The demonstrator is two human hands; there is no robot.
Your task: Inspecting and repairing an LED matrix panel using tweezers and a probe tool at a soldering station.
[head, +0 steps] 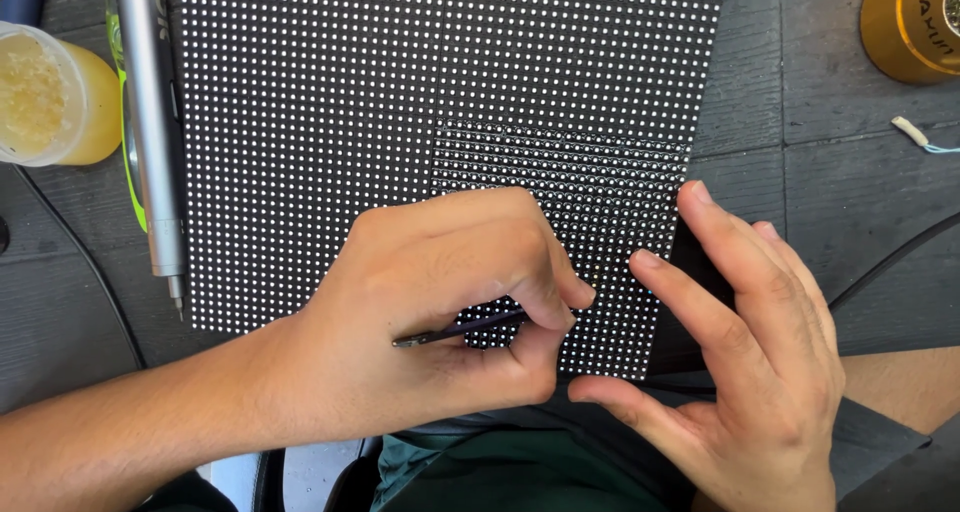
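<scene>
A black panel [420, 72] covered in rows of small white dots lies on a dark wooden table. A smaller dotted panel piece [610, 192] rests on its lower right part. My left hand [440, 302] is closed around thin dark tweezers [450, 330], whose tip end is hidden under my fingers on the small piece. With spread fingers, my right hand [750, 352] presses on the small piece's right edge.
A silver pen-shaped tool [150, 122] with a green strip lies left of the panel. A yellowish jar [50, 92] stands at the far left, a gold round tin [915, 22] at the top right. A black cable [890, 262] runs on the right.
</scene>
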